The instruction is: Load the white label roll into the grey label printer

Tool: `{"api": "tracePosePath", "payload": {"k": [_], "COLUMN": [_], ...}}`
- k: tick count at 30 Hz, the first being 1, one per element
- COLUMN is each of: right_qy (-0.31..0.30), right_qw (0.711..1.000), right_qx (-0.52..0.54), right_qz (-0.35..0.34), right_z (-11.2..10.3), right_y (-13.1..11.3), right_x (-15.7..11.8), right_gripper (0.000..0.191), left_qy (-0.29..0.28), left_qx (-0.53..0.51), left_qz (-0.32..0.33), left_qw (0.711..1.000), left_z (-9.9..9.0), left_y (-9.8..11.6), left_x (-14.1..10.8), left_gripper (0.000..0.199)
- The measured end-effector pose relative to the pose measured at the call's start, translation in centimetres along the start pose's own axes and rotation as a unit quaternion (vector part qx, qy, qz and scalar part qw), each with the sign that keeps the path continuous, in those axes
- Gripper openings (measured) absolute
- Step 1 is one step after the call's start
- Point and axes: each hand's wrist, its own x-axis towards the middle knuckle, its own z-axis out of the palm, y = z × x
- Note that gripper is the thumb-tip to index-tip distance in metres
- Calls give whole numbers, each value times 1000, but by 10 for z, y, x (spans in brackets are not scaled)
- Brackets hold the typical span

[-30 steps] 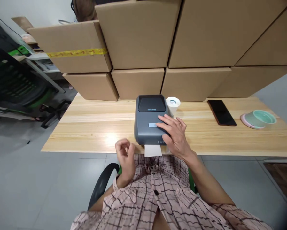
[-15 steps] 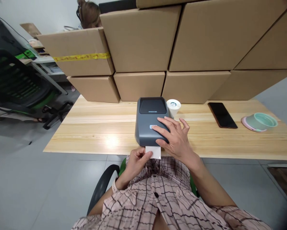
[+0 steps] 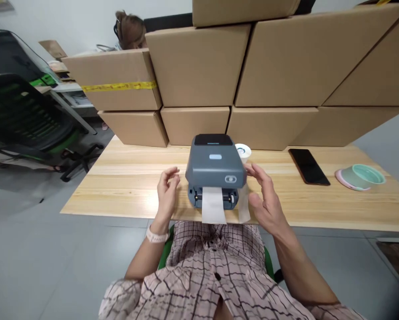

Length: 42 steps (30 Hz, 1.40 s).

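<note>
A grey label printer (image 3: 216, 166) stands near the table's front edge with its lid partly raised, and rollers show under it. A white paper strip (image 3: 213, 206) hangs out of its front, past the table edge. Beside its right side a second pale strip (image 3: 244, 204) hangs down. My left hand (image 3: 168, 191) is just left of the printer, fingers curled but apart, holding nothing. My right hand (image 3: 265, 198) is at the printer's right side, thumb and fingers spread, its fingertips partly hidden by the lid. A white label roll (image 3: 242, 151) stands behind the printer's right side.
Stacked cardboard boxes (image 3: 199, 66) line the back of the wooden table (image 3: 119, 195). To the right lie a black phone (image 3: 309, 166) and a green bowl-like container (image 3: 362, 175). An office chair (image 3: 26, 120) is at the left; a person's head (image 3: 131, 31) shows behind the boxes.
The printer's lid has risen, showing its rollers and more paper. My left hand has let go of the paper and moved left. My right hand has shifted from the lid's top to its right side.
</note>
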Motion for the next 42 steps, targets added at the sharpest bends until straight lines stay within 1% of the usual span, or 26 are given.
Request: {"api": "tracePosePath", "payload": {"k": [2,4,7,10,13,16,17,18,19,20,21,22,23,24,25,26,27,30,33,35,37,38,40,41,42], "right_qy": [-8,-5,4,6,17,30,44,56,56,32,-20,-104,-202,-295,-369,-422,-457,-521,-591,-624,-630,-617,-554,-496,-429], "right_qw": [1000,999,997,996,996,995,994,993,991,989,984,971,946,912,876,845,824,794,767,754,758,771,821,858,894], "right_qx": [4,-3,-8,-21,-34,-31,-34,-45,-65,-93,-128,-171,-216,-254,-285,-305,-316,-296,-222,-164,-109,-80,-10,37,83], "right_qz": [-18,-45,-76,-83,-79,-87,-92,-98,-105,-114,-123,-130,-132,-131,-126,-118,-111,-101,-114,-123,-132,-137,-139,-127,-101], "right_z": [-3,-5,-7,-6,-3,4,6,9,11,14,17,20,24,28,33,39,44,61,71,69,54,41,3,-19,-41], "right_y": [-1,-4,-6,0,12,19,19,18,15,12,9,5,2,0,-2,-2,-2,2,3,1,0,0,6,12,20], "right_x": [12,34,77,119,151,168,170,170,168,166,164,162,160,160,160,162,165,178,193,201,203,200,187,176,163], "right_gripper": [73,77,77,77,77,75,71,63,51,40,33,31,33,35,36,36,35,29,31,37,44,48,55,56,55], "left_qy": [-54,-105,-178,-230,-254,-261,-263,-265,-268,-271,-275,-279,-282,-284,-286,-289,-294,-315,-326,-326,-321,-318,-315,-315,-316], "left_qx": [9,1,-28,-44,-44,-37,-35,-32,-29,-27,-25,-23,-21,-21,-22,-24,-27,-38,-42,-44,-45,-46,-48,-49,-50], "left_qz": [-1,-26,-79,-76,-65,-58,-55,-53,-50,-47,-44,-41,-39,-38,-37,-38,-41,-58,-61,-54,-49,-50,-55,-57,-58], "left_qw": [999,994,980,969,964,963,963,962,962,961,960,959,958,958,957,956,955,947,942,943,945,946,946,946,946], "left_z": [11,25,43,52,53,51,50,50,50,50,50,50,49,49,48,47,45,41,38,38,38,39,39,39,39], "left_y": [0,-1,-5,-10,-14,-15,-15,-14,-14,-13,-13,-13,-12,-12,-13,-13,-13,-15,-17,-17,-16,-15,-13,-12,-11], "left_x": [31,55,74,75,70,68,68,68,68,69,69,69,69,69,70,70,71,73,76,76,75,75,73,72,71], "left_gripper": [39,48,68,92,106,111,112,113,112,112,112,111,110,110,110,110,109,109,110,110,110,109,108,108,107]}}
